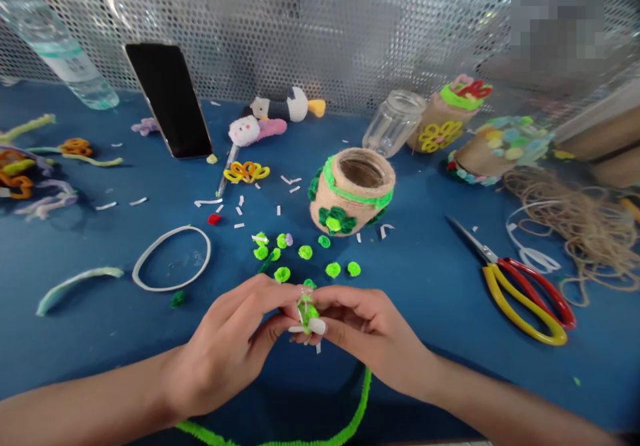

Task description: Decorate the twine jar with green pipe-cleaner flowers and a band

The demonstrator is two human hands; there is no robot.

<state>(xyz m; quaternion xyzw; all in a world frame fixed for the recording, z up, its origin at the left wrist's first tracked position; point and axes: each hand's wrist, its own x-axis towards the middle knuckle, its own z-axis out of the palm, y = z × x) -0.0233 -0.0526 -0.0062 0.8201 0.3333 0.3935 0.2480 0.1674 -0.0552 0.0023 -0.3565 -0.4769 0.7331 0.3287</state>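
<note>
At the front of the table, my left hand (225, 339) and my right hand (380, 329) meet fingertip to fingertip. Both are closed in a pinch on a bright green pipe cleaner (361, 409), bunched or coiled between the fingers. Its long tail loops down below my wrists. Just beyond my fingers lie several small green pipe-cleaner balls (305, 253), most of them bright and a few darker. Behind these stands a twine-wrapped jar (353, 196) with a green band round its neck and dark green flowers on its side.
Scissors (520, 286) with red and yellow handles lie at right, near tangled twine (575, 226). A clear glass jar (394, 123) and decorated jars (445, 116) stand behind. At left are a white ring (173, 259), a phone (170, 103) and a water bottle (65, 53). Paper scraps lie scattered mid-table.
</note>
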